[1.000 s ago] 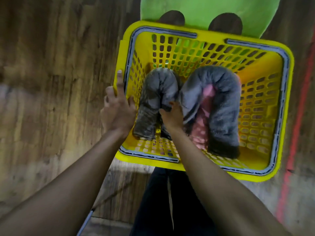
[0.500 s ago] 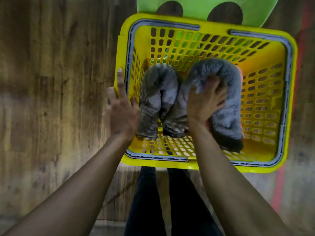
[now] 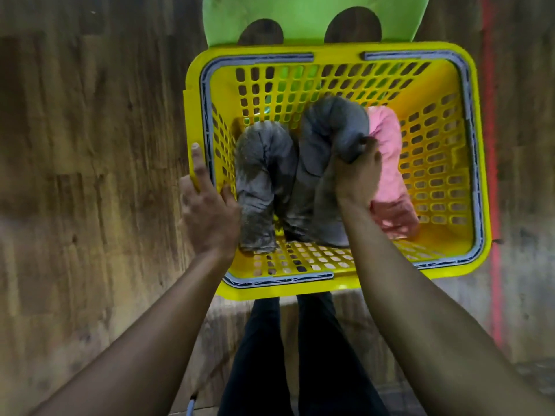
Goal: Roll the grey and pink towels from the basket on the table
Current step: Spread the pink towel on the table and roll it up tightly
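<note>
A yellow perforated basket (image 3: 444,85) stands on the wooden table in front of me. Inside it lie a folded grey towel (image 3: 261,175) on the left, a second grey towel (image 3: 327,136) in the middle and a pink towel (image 3: 389,163) to the right. My right hand (image 3: 359,175) grips the middle grey towel and holds it lifted in a bend above the basket floor. My left hand (image 3: 207,211) holds the basket's left rim, index finger stretched along the edge and thumb inside.
A green plastic chair (image 3: 306,16) stands beyond the basket's far rim. The wooden table (image 3: 90,175) stretches out to the left. A red stripe (image 3: 492,175) runs down the right side. My dark trouser legs (image 3: 300,355) show below the table's near edge.
My right hand closed round the right-hand grey towel and pulled it up and leftward, uncovering the pink towel under it. My left hand stayed on the basket rim.
</note>
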A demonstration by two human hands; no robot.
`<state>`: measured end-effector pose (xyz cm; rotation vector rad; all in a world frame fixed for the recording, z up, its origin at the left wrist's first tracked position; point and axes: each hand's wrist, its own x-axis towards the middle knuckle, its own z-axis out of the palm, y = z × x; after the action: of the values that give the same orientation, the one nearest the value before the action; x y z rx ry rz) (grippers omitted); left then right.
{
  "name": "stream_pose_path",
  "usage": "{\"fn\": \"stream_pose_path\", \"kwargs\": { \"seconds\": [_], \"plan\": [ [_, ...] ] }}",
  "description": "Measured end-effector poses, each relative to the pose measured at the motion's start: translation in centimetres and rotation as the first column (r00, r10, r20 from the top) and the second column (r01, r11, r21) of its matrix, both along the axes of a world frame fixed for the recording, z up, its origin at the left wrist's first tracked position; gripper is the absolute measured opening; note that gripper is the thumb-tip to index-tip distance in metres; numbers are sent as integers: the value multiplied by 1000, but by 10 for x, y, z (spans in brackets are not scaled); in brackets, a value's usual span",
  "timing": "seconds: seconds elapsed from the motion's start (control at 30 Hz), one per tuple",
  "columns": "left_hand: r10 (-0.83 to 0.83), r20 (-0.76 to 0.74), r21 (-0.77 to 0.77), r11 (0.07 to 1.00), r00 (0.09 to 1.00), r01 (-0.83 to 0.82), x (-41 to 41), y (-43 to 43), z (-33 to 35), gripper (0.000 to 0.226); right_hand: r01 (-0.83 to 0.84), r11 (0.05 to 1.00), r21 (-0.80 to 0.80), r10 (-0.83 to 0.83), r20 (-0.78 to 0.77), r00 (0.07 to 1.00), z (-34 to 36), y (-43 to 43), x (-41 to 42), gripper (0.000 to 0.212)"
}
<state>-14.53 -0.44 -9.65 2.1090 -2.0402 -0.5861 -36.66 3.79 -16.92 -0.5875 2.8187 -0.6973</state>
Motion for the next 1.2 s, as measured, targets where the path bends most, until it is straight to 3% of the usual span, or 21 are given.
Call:
{"fn": "stream_pose_path", "kwargs": {
  "seconds": [0.1,0.23,0.27,0.33,0.4,0.53,0.63,0.7,0.8,0.87,1.03,1.1,1.2],
  "plan": [
    [-13,7,5,1000,1000,13,1,-1,-2,74,-30,978,206,21,47,999,-18,-9,26,72],
    [-21,33,19,1000,999,21,3,-1,-1,74,-43,943,330,-16,174,985,-45,-10,56,113],
    [-33,37,14,999,999,33,3,-1,-1,74,-22,926,377,-42,162,986,-50,-13,56,126],
    [-41,48,-2,999,998,41,4,1,-3,75,60,882,468,-65,-6,998,-72,-17,55,141],
    [-42,65,-15,999,997,43,3,1,-6,75,137,842,521,-49,-179,983,-95,-18,55,126],
    [-34,80,-11,999,996,35,3,2,-8,76,174,876,449,-32,-305,952,-112,-13,52,74],
    [-39,82,1,999,996,39,4,1,-8,75,150,847,510,-37,-226,973,-102,-10,52,69],
    [-46,79,7,999,996,46,4,1,-10,75,116,837,535,-40,-152,988,-94,-6,51,84],
    [-51,80,6,999,995,51,5,1,-9,76,-14,905,425,-31,98,995,-74,-3,42,106],
    [-53,73,8,999,996,53,5,0,-7,76,-13,958,286,-41,184,982,-53,-2,37,113],
    [-38,33,25,999,999,37,2,-1,-1,77,-22,998,-64,43,338,940,7,18,10,103],
    [-43,21,19,999,999,43,3,-2,-2,78,-8,993,-114,51,374,926,26,35,-14,94],
    [-35,35,20,999,999,35,3,-1,-4,79,40,989,-144,19,386,922,43,62,-61,98]
  ]
}}
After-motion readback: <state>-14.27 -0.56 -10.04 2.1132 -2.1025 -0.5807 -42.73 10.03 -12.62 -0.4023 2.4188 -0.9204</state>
